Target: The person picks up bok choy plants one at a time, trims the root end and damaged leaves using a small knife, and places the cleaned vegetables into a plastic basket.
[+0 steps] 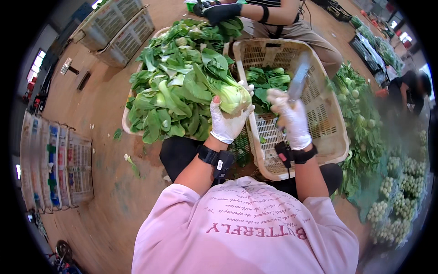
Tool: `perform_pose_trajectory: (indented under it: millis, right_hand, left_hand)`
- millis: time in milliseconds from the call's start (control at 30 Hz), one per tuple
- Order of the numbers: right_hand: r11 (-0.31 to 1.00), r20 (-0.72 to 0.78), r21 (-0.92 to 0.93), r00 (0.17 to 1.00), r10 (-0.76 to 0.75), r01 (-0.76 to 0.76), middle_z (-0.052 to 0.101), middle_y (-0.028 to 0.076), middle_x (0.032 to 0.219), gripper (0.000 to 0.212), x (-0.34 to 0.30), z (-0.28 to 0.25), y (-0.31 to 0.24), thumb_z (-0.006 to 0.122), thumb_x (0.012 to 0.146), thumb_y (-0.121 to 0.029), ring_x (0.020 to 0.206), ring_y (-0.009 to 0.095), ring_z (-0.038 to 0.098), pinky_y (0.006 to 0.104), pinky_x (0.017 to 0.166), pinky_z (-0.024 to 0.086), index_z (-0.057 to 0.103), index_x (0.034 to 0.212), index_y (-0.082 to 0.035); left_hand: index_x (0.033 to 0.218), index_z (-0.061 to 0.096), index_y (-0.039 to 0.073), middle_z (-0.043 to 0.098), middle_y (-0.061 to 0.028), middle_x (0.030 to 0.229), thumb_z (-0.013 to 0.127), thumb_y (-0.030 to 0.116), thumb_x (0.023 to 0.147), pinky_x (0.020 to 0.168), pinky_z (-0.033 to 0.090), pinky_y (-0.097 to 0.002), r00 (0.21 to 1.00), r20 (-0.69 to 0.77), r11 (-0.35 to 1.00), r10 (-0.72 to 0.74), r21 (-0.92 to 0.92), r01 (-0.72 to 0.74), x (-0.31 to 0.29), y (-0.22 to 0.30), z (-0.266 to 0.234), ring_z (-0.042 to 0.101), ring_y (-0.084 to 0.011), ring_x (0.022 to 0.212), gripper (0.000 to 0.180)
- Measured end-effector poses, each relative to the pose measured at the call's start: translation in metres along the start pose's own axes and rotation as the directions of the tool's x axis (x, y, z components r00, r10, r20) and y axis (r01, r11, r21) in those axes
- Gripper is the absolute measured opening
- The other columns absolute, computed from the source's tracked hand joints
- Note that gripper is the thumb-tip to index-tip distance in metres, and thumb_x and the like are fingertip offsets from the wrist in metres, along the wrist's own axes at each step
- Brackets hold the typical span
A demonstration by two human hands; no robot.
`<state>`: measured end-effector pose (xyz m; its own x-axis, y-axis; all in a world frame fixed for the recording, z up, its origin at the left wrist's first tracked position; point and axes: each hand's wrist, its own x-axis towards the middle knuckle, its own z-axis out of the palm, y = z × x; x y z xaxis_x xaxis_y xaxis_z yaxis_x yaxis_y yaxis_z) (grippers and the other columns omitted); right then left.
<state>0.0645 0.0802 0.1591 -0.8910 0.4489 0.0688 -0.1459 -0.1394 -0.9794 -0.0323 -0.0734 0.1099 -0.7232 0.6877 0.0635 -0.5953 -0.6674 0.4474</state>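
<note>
In a white glove, my left hand [230, 119] is wrapped round the pale base of a head of bok choy [228, 89], whose leaves point up and to the left. My right hand [290, 116], also gloved and blurred by motion, grips a knife [299, 76] with its broad blade pointing up and away. It hangs over a cream plastic crate [321, 109], where some bok choy [264, 82] lies at the far left end. Left of the crate, a large heap of bok choy [166, 91] fills another container, partly beneath my left hand.
Across from me sits a person with a dark glove [222, 13] at the heap's far edge. Stacked crates stand at the far left [123, 36] and near left [57, 164]. More greens [360, 123] and bagged bok choy [401, 196] line the right. Leaf scraps [132, 165] litter the floor.
</note>
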Motion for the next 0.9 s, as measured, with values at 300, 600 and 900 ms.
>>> perform_pose_trajectory:
  millis: [300, 600, 900]
  right_hand:
    - [0.931, -0.002, 0.293, 0.974, 0.226, -0.216, 0.066, 0.006, 0.081, 0.014, 0.014, 0.036, 0.05, 0.063, 0.09, -0.016, 0.063, 0.008, 0.057, 0.0203, 0.054, 0.047, 0.057, 0.084, -0.004]
    - [0.95, 0.044, 0.136, 0.96, 0.278, -0.281, 0.062, 0.0, 0.092, 0.029, 0.094, 0.056, 0.166, 0.07, 0.082, -0.012, 0.08, 0.01, 0.057, 0.0263, 0.073, 0.045, 0.061, 0.107, 0.0]
    - [0.901, -0.123, 0.225, 0.907, 0.403, -0.37, 0.06, 0.002, 0.093, 0.038, 0.092, 0.069, 0.183, 0.072, 0.083, -0.014, 0.077, 0.012, 0.054, 0.0274, 0.069, 0.045, 0.055, 0.114, 0.0]
  left_hand:
    - [0.12, 0.06, 0.001, 0.064, -0.0136, 0.116, 0.058, 0.044, 0.091, 0.092, 0.043, -0.0274, 0.977, -0.182, 0.131, -0.114, 0.972, 0.196, -0.056, 0.06, 0.005, 0.061, -0.0161, 0.1, 0.052]
    - [0.14, 0.042, 0.019, 0.054, -0.0187, 0.126, 0.067, 0.041, 0.072, 0.099, 0.041, -0.0461, 0.925, -0.29, -0.476, 0.246, 0.795, 0.376, 0.005, 0.062, -0.081, 0.05, -0.0338, 0.12, 0.076]
    - [0.128, 0.049, 0.001, 0.057, -0.0245, 0.121, 0.071, 0.033, 0.076, 0.096, 0.043, -0.0358, 0.954, -0.238, -0.206, 0.181, 0.94, 0.273, -0.002, 0.064, -0.081, 0.057, -0.0341, 0.112, 0.065]
